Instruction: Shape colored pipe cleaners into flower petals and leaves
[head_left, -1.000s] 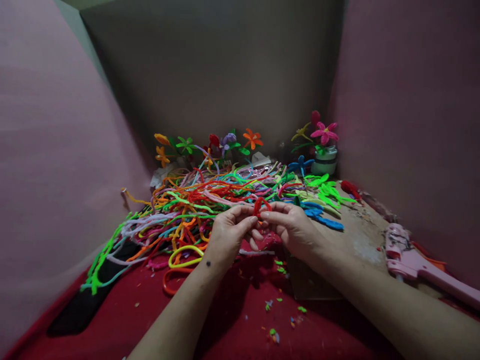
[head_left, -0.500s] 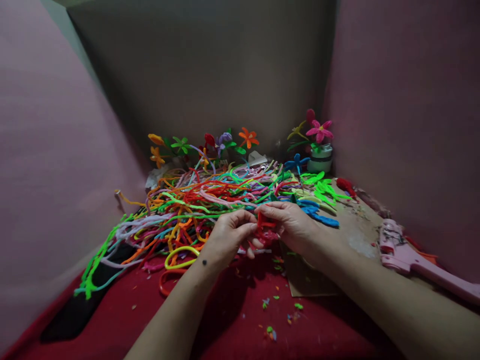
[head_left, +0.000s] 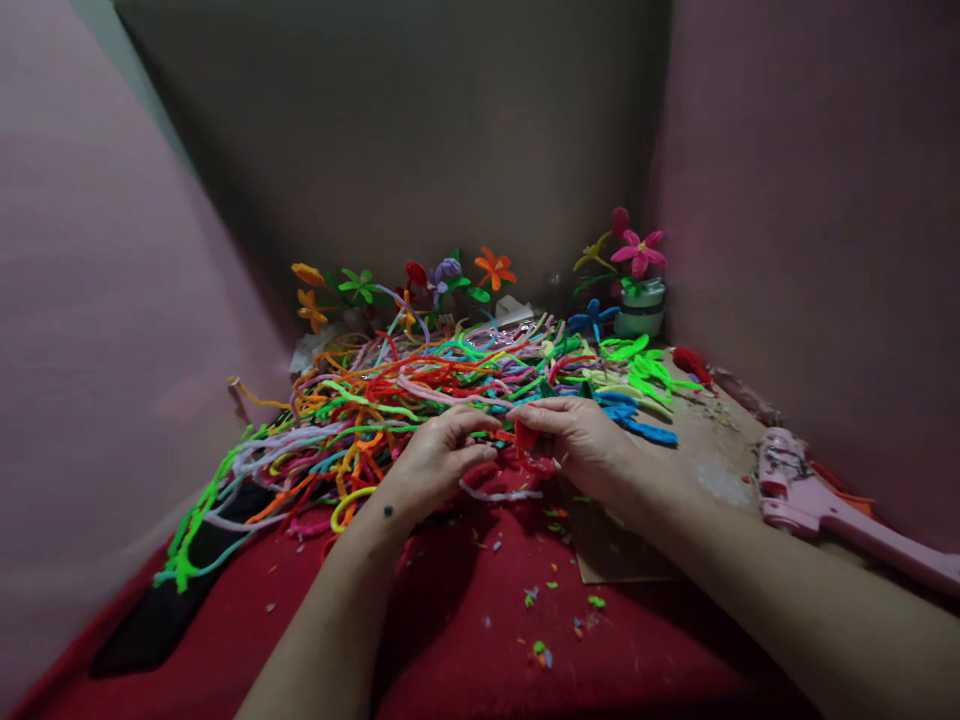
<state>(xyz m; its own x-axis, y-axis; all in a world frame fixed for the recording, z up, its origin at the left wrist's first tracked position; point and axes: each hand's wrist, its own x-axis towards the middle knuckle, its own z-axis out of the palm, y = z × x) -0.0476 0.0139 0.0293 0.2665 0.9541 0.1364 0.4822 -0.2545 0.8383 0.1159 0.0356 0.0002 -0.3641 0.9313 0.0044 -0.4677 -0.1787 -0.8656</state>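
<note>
A bent red pipe cleaner (head_left: 527, 440) is pinched between the thumb and fingers of my right hand (head_left: 581, 440), in front of the pile. My left hand (head_left: 442, 450) is just left of it, thumb and index finger apart, with its fingertips near the red piece's left end. Whether they touch it is hard to tell. Behind both hands spreads a tangled heap of coloured pipe cleaners (head_left: 427, 378). A pale pipe cleaner (head_left: 502, 495) lies on the red cloth (head_left: 450, 620) below the hands.
Fuzzy flowers (head_left: 495, 268) stand along the back, and a pale green pot (head_left: 641, 308) holds a pink one. Blue petals (head_left: 645, 432) and green pieces (head_left: 649, 370) lie right of the heap. A pink glue gun (head_left: 817, 495) is at the right, a black item (head_left: 142, 625) at the left.
My left hand has moved left, away from my right hand, and its thumb and index finger have opened. The red piece stays in my right hand.
</note>
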